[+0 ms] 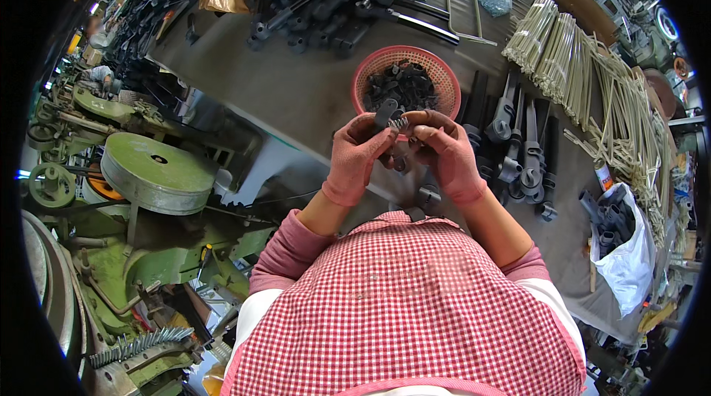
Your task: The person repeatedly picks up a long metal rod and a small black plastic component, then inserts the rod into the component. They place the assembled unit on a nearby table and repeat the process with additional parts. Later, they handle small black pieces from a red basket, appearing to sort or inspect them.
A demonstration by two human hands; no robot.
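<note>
Both of my hands, in stained pink gloves, meet above the table's near edge. Between the fingertips sits a small metal coil spring (pixel 398 123). My left hand (pixel 354 157) is closed, pinching a small black part (pixel 386 110) with a rounded end that sticks up beside the spring. My right hand (pixel 449 155) is closed too, its thumb and fingers at the spring's right end. The lower part of what I hold is partly hidden by my fingers. Just beyond my hands stands a round pink plastic basket (pixel 447 79) holding many small black pieces (pixel 404 85).
Black metal tool-like parts (pixel 318 7) are heaped at the back; long ones with grey heads (pixel 530 162) lie at right. Bundled thin rods (pixel 555 44) and a white bag (pixel 629 255) of black parts stand farther right. A green machine (pixel 159 166) is at left.
</note>
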